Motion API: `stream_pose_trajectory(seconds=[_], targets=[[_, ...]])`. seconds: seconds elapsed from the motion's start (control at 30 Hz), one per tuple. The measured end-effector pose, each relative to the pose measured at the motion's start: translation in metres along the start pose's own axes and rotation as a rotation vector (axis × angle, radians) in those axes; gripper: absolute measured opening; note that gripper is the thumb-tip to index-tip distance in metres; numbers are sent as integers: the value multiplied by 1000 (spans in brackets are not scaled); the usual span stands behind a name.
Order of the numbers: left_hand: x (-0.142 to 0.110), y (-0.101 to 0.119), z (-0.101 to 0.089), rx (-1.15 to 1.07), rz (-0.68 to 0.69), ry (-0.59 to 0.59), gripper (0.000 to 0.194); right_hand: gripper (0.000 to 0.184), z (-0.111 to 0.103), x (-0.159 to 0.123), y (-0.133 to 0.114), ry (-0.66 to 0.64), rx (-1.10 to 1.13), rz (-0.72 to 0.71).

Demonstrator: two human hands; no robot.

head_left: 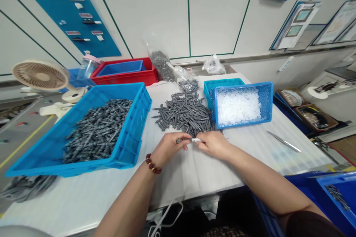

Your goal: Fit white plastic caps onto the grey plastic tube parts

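A slender grey part (187, 140) is held level between two bare hands at a white-covered table (191, 177), just in front of a loose heap (185, 113) of similar grey pieces. The dark end is pinched between the thumb and fingers of the left hand (170, 147) (a beaded bracelet (151, 164) is worn on that wrist). By the curled, closed fingers of the right hand (214, 143), a white piece (197, 139) is gripped in line with the dark end; whether the two are fully joined cannot be told, as the spot is small and partly covered by fingertips.

To the left, a large blue bin (140, 129) is stocked with more grey pieces. To the right, a smaller blue box (250, 123), apparently tilted toward the hands, is loaded with whitish bits (239, 105). A metal tool (284, 142) is seen lying on the table, untouched and well apart from the right hand.

The step in hand is judged to be the matching of white piece and part, end to end. For the next move, both ends would need to be kept in one line, with the left pinch held firm and force applied gently from the right (a push or a twist, perhaps).
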State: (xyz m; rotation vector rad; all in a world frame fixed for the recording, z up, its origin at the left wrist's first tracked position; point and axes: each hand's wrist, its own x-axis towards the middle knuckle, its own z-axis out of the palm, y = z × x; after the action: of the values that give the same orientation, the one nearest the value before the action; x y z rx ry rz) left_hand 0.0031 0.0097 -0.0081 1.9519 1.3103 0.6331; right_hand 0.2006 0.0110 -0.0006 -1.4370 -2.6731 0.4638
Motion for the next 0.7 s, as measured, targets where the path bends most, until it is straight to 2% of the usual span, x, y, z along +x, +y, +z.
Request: stream_pose_trajectory(seconds=[0.27, 0.4, 0.6, 0.7], targets=[[-2, 8, 5, 108, 110, -15, 18, 31, 3, 1, -2, -20, -58, 64], [-2, 3, 4, 105, 166, 2, 20, 37, 5, 2, 1, 6, -42, 57], [1, -3, 0, 124, 192, 19, 19, 20, 5, 1, 3, 14, 34, -34], [1, -3, -1, 130, 189, 32, 19, 19, 4, 2, 3, 0, 47, -55]])
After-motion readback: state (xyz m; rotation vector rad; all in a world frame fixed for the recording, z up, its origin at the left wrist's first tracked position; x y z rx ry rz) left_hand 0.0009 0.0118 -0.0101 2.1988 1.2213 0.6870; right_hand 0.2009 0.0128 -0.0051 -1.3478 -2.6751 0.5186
